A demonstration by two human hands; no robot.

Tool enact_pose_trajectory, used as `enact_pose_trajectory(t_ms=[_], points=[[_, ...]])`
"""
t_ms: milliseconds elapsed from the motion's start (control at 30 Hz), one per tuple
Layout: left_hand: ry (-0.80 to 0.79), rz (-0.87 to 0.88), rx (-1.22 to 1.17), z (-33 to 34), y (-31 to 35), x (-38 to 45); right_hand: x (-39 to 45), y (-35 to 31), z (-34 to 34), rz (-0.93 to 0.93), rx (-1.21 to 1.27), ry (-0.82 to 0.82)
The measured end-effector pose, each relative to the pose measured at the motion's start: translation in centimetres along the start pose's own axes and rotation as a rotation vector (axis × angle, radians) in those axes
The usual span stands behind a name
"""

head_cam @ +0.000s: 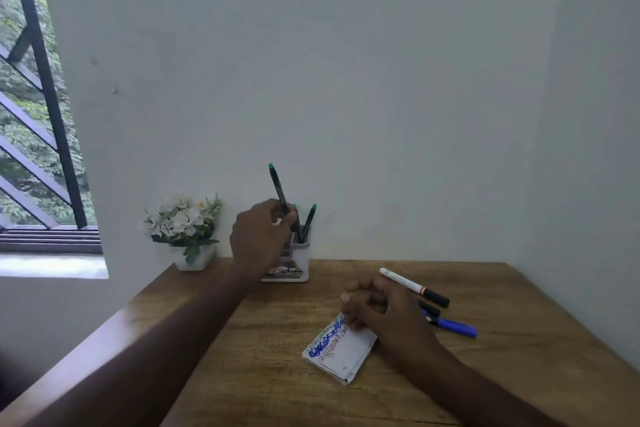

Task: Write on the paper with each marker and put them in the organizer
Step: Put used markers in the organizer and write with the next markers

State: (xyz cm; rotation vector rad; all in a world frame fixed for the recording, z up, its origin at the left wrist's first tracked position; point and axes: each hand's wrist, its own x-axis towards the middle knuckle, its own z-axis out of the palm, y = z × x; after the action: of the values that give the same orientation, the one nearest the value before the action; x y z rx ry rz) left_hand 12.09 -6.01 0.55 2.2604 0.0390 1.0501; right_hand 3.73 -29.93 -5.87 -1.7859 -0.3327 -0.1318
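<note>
My left hand (258,239) grips a dark marker with a green end (278,188), held upright just above the white organizer (300,262) at the back of the table. Two other markers (308,222) stand in the organizer. My right hand (377,308) rests with curled fingers on the top edge of the folded paper (341,354), which carries blue and other coloured scribbles. A white marker with a black cap (414,287) lies just behind that hand. To its right lie a blue marker (453,326) and a partly hidden black one (429,308).
A small white pot of white flowers (185,232) stands left of the organizer against the wall. The wooden table (263,350) sits in a corner, with walls behind and to the right. A barred window is at the far left.
</note>
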Motion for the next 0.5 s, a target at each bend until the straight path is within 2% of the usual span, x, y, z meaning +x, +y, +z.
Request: enact_pose_trajectory(t_ms=[167, 300, 400, 500], points=[[-0.099, -0.104, 0.102, 2.4, -1.1, 1.5, 0.1, 0.0, -0.1, 0.032, 0.017, -0.035], [-0.136, -0.098, 0.156, 3.5, -1.1, 1.4, 0.2, -0.1, -0.3, 0.055, 0.075, -0.034], [-0.124, -0.045, 0.149, 3.0, -0.8, 0.8, 0.1, -0.1, -0.4, 0.06, 0.075, -0.018], [-0.068, 0.082, 0.127, 1.3, -0.8, -0.4, 0.1, 0.0, -0.5, 0.051, 0.073, 0.03]])
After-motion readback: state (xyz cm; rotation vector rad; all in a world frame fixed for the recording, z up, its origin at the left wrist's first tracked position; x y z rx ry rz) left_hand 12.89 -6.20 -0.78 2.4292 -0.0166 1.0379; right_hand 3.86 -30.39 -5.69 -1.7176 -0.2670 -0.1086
